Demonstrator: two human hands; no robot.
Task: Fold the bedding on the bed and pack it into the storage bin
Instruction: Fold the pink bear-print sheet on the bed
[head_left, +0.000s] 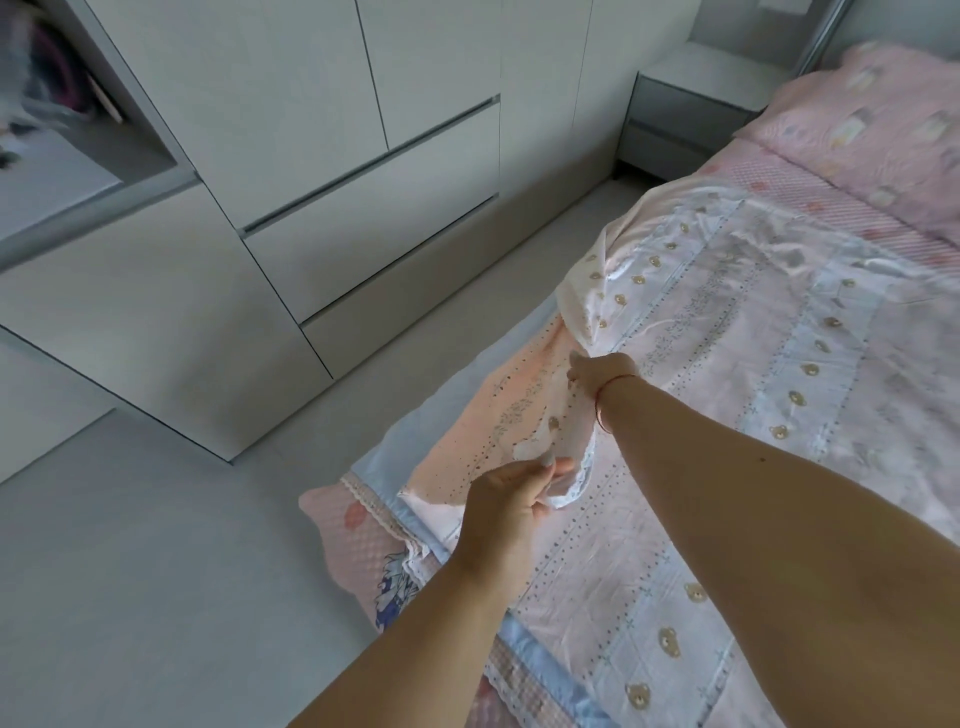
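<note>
While the edge of the bedding (753, 364) is lifted off the bed (852, 171), the left hand (511, 501) is seen with fingers and thumb curled, pinching the lace-trimmed hem near the foot corner. Further up the same edge, the right hand (597, 371) is closed round a gathered bunch of the cloth; its fingertips are hidden by the fabric, so the exact grip cannot be told. A thin red cord (605, 392) is noted at that wrist.

Between the two hands a turned-back flap is held raised, with its underside shown. The rest of the bedding, a pale sheet printed with small bears and dotted bands, is spread over the mattress towards the pink pillow (878, 119) at the head. A quilted pink undersheet (358, 530) is exposed at the foot corner.

The step in hand is judged to be the first fold: one long edge is gathered for carrying across. Nothing is yet folded, and no storage bin is in view.

The next move is judged to require that both pinches be kept firm and the edge kept taut, then laid square on the far edge. Slack between the hands could give a crooked fold.

White wardrobe doors (311, 156) and a bedside unit (685, 114) are noted beyond the grey floor (130, 571).
</note>
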